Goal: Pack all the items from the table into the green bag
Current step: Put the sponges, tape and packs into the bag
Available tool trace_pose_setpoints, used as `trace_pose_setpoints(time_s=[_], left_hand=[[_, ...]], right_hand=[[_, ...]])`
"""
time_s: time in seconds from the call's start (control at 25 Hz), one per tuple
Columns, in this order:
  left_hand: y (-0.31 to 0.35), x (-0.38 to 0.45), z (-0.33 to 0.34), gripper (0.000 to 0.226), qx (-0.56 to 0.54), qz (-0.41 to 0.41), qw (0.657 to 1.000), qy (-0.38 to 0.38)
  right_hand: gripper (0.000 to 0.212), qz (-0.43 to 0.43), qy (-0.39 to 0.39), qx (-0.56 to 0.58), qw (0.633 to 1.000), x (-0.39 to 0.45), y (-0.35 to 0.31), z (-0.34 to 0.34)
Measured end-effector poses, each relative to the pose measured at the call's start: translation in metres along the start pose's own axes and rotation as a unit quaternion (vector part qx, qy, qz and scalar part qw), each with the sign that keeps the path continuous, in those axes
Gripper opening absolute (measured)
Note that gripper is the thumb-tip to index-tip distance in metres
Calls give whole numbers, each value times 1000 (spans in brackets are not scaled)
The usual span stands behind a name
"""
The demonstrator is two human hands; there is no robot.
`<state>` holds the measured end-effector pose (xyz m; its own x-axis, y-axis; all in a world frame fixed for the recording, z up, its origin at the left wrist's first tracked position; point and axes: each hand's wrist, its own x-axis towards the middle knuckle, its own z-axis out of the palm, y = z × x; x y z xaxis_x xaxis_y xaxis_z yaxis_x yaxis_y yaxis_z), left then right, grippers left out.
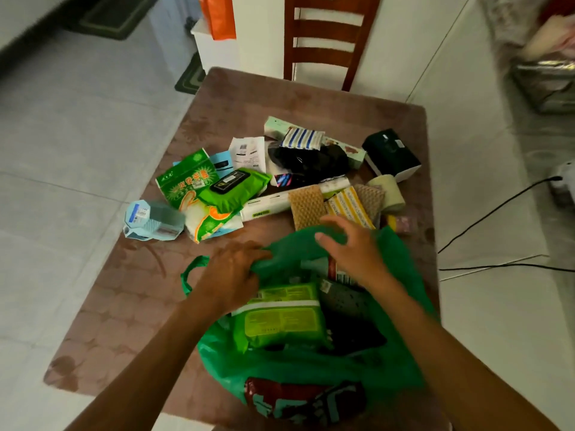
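Note:
The green bag [311, 365] lies open at the near edge of the brown table [130, 293]. A green wipes pack [280, 318] and dark items sit inside it. My left hand [231, 273] grips the bag's far rim at the left. Over the bag's mouth, my right hand [353, 247] hovers with fingers spread and nothing in it. Beyond the bag lie a green wipes pack with a black lid [235, 189], a green gloves packet [186, 181], a light blue box [151, 220], a yellow box [350, 206], brown sponges [306, 206] and a dark green box [390, 154].
A white long box [270, 206], a black bundle [311, 161], a striped cloth [301, 138], a paper receipt [247, 154] and a pale roll [387, 191] also lie on the table. A wooden chair [326, 38] stands at the far side. Black cables [491, 213] run across the floor at right.

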<state>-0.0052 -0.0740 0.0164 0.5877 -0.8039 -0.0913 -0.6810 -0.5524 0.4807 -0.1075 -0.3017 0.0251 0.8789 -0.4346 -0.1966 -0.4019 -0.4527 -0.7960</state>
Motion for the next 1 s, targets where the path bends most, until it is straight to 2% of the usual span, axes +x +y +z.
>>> trace_pose_setpoints(time_s=[0.04, 0.08, 0.16, 0.24, 0.28, 0.36, 0.44, 0.48, 0.52, 0.6, 0.68, 0.76, 0.8, 0.88, 0.92, 0.96, 1.0], left_hand=[[5, 2, 2, 47, 19, 1, 1000, 3], [11, 3, 3, 44, 31, 7, 999, 2], [20, 7, 8, 41, 31, 9, 999, -13], [20, 11, 10, 41, 19, 1, 1000, -16], [17, 12, 10, 43, 18, -1, 1000, -9], [11, 16, 7, 47, 16, 5, 1000, 24], [6, 22, 2, 47, -18, -12, 998, 59], [4, 26, -1, 47, -58, -35, 995, 69], [1, 30, -2, 46, -108, -56, 990, 70], [-2, 36, -6, 46, -194, -85, 976, 54], [-2, 36, -10, 47, -222, -83, 971, 40], [2, 33, -13, 45, -200, -63, 977, 33], [5, 30, -13, 45, -190, -57, 980, 31], [5, 25, -11, 44, -183, -63, 980, 34], [3, 24, -10, 44, -189, -76, 978, 37], [2, 23, -8, 43, -198, -89, 975, 42], [0, 23, -6, 43, -206, -99, 972, 48]], right_hand=[[42, 50, 108, -50, 992, 20, 13, -14], [49, 103, 157, -106, 977, 38, 28, -23], [63, 215, 104, -211, 948, 65, 60, -23], [55, 241, 72, -251, 935, 87, 85, -11], [42, 225, 78, -238, 942, 92, 84, -7], [26, 131, 123, -162, 970, 87, 70, -11], [21, -18, 201, -31, 979, 56, 39, -27], [16, -106, 201, 16, 974, 32, 23, -34], [15, -185, 169, 15, 968, 10, 10, -38], [20, -302, 80, -118, 943, -27, 4, -30], [24, -331, 25, -269, 904, -33, 18, 0], [27, -312, -48, -352, 881, -20, 15, 36], [33, -283, -104, -364, 881, -14, 8, 48], [47, -203, -214, -297, 908, -3, -6, 50], [49, -159, -240, -218, 933, 1, -12, 40], [46, -133, -209, -142, 958, 7, -20, 27], [40, -111, -125, -88, 982, 20, -23, 17]])
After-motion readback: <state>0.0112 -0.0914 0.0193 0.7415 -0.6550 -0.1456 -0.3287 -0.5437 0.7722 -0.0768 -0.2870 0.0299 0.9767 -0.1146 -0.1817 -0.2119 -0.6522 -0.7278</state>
